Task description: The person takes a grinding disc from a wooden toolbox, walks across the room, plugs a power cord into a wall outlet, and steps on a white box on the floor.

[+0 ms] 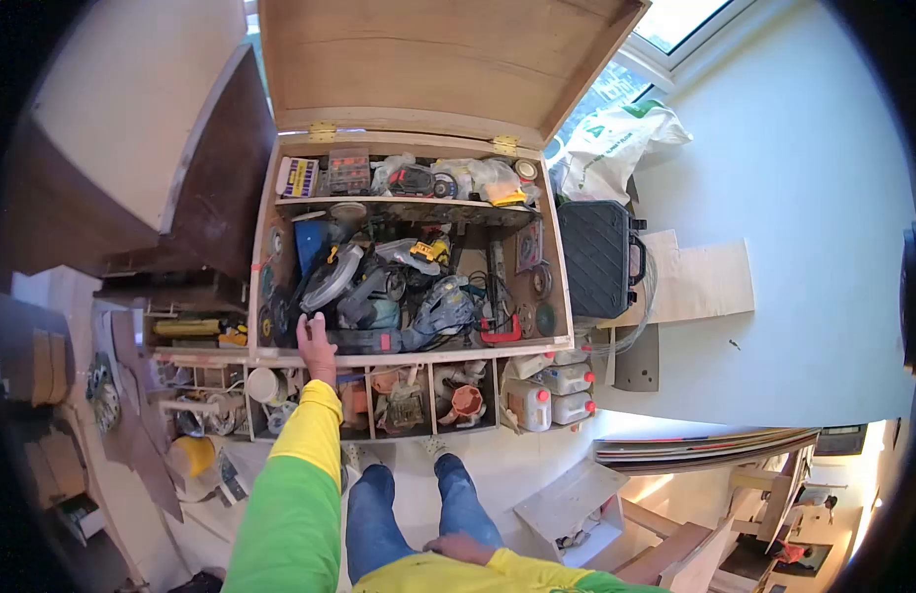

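Note:
My left hand [317,348] reaches over the front rim of an open wooden tool chest [448,353], its fingers stretched out and apart near a circular saw [333,279]. It holds nothing that I can see. Power tools lie piled in the chest's large compartment, among them a grey-blue power tool [444,311] and a yellow-and-black tool [426,251]. A red clamp [501,331] lies at the right front. Close to my body, my right hand [463,550] lies flat by my thigh, partly hidden by its sleeve; nothing shows in it.
The raised lid [428,64] stands behind the chest. A black hard case [598,257] and a white bag [621,148] are at the right. Several plastic jugs [530,403] stand near the front right corner. Lower compartments [433,395] hold more tools; stacked boards [705,450] lie farther right.

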The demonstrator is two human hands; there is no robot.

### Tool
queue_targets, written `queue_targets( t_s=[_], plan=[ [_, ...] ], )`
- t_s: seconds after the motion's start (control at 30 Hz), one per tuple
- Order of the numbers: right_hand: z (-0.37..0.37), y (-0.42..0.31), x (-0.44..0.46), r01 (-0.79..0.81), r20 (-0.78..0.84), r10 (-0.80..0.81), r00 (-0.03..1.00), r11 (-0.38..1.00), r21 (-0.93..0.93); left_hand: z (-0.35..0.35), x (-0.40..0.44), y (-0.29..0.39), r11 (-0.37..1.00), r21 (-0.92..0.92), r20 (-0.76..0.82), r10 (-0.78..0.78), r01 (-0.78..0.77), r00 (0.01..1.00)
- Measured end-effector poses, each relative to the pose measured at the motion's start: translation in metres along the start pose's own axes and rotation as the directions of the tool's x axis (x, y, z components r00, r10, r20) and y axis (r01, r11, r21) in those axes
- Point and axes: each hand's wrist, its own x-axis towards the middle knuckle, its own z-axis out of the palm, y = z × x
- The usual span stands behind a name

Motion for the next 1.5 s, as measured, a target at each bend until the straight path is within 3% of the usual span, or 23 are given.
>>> queue_targets(
  t_s=[0.03, 0.1, 0.13, 0.2, 0.27, 0.33, 0.37, 0.43, 0.5, 0.57, 0.63, 0.73, 0.8, 0.83, 0.93, 1.03, 1.1, 1.17, 1.2, 1.27, 1.33, 1.37, 1.5],
  plan=[
    [-0.002, -0.002, -0.005, 0.008, 0.010, -0.008, 1.000, 1.000, -0.006, -0.018, -0.012, 0.000, 1.000, 0.000, -0.014, 0.004, -0.004, 1.000],
    [-0.008, 0.000, -0.006, 0.294, -0.051, -0.292, 0.955, 0.911, 0.289, -0.061, -0.034, -0.009, 0.983, 0.088, 0.101, 0.153, -0.162, 0.983],
    [-0.002, 0.005, 0.000, 0.306, -0.047, -0.305, 0.951, 0.910, 0.281, -0.076, -0.070, 0.006, 1.000, -0.010, 0.125, 0.022, -0.021, 0.992],
    [0.010, 0.025, 0.018, 0.147, 0.150, -0.361, 0.921, 0.676, 0.722, -0.126, -0.108, -0.010, 0.979, 0.193, 0.240, 0.021, -0.069, 0.970],
    [-0.036, -0.004, -0.017, 0.227, 0.139, -0.384, 0.913, 0.761, 0.607, -0.183, -0.151, -0.035, 0.821, 0.562, 0.187, -0.004, -0.103, 0.982],
    [-0.059, 0.004, -0.021, 0.333, 0.130, -0.426, 0.895, 0.834, 0.439, -0.239, -0.199, -0.057, 0.645, 0.762, 0.150, -0.089, -0.058, 0.985],
    [-0.056, 0.024, -0.005, 0.373, 0.138, -0.455, 0.880, 0.841, 0.392, -0.264, -0.219, -0.066, 0.646, 0.763, 0.121, -0.100, -0.028, 0.988],
    [-0.076, 0.011, -0.017, 0.339, 0.135, -0.373, 0.918, 0.914, 0.221, -0.312, -0.268, -0.092, 0.493, 0.870, 0.010, -0.069, 0.025, 0.998],
    [-0.094, 0.000, -0.026, 0.332, 0.112, -0.336, 0.935, 0.942, 0.050, -0.331, -0.315, -0.092, 0.592, 0.777, -0.194, -0.099, 0.214, 0.976],
    [-0.097, 0.014, -0.015, 0.357, 0.161, -0.346, 0.924, 0.933, -0.048, -0.342, -0.348, -0.096, 0.749, 0.511, -0.445, -0.190, 0.422, 0.875],
    [-0.097, 0.029, -0.004, 0.391, 0.219, -0.356, 0.908, 0.908, -0.148, -0.353, -0.375, -0.107, 0.795, 0.444, -0.505, -0.158, 0.413, 0.848],
    [-0.090, 0.032, 0.004, 0.447, 0.301, -0.372, 0.878, 0.862, -0.240, -0.347, -0.416, -0.105, 0.820, 0.409, -0.540, -0.137, 0.401, 0.831],
    [-0.091, 0.022, 0.000, 0.468, 0.207, -0.422, 0.883, 0.833, -0.297, -0.344, -0.435, -0.108, 0.842, 0.358, -0.571, -0.145, 0.404, 0.808],
    [-0.089, 0.020, 0.002, 0.496, 0.267, -0.427, 0.864, 0.811, -0.309, -0.335, -0.446, -0.103, 0.850, 0.334, -0.583, -0.154, 0.407, 0.798],
    [-0.090, -0.004, -0.009, 0.358, 0.236, -0.286, 0.929, 0.860, -0.364, -0.317, -0.474, -0.098, 0.860, 0.259, -0.598, -0.215, 0.440, 0.772],
    [-0.086, 0.001, 0.010, 0.502, 0.320, -0.405, 0.856, 0.798, -0.333, -0.308, -0.502, -0.100, 0.835, 0.237, -0.612, -0.267, 0.496, 0.744],
    [-0.094, 0.003, 0.021, 0.571, 0.367, -0.461, 0.808, 0.767, -0.292, -0.323, -0.508, -0.142, 0.847, 0.218, -0.621, -0.263, 0.485, 0.738],
    [-0.109, -0.006, 0.025, 0.402, 0.425, -0.203, 0.882, 0.794, -0.455, -0.338, -0.515, -0.170, 0.820, 0.308, -0.645, -0.192, 0.482, 0.739],
    [-0.117, -0.007, 0.024, 0.357, 0.387, -0.129, 0.913, 0.712, -0.605, -0.345, -0.518, -0.182, 0.831, 0.285, -0.655, -0.194, 0.477, 0.730],
    [-0.144, -0.001, 0.012, 0.378, 0.366, -0.163, 0.916, 0.657, -0.653, -0.360, -0.521, -0.198, 0.860, 0.159, -0.665, -0.269, 0.484, 0.697],
    [-0.179, 0.078, 0.069, 0.720, 0.680, -0.265, 0.684, 0.094, -0.687, -0.376, -0.523, -0.206, 0.880, 0.064, -0.681, -0.306, 0.471, 0.665],
    [-0.195, 0.120, 0.092, 0.440, 0.469, -0.041, 0.882, 0.427, -0.790, -0.383, -0.524, -0.208, 0.888, 0.021, -0.692, -0.318, 0.458, 0.648],
    [-0.242, 0.103, 0.075, 0.310, 0.323, 0.078, 0.943, 0.143, -0.940, -0.407, -0.535, -0.186, 0.886, -0.198, -0.673, -0.434, 0.419, 0.599]
  ],
)
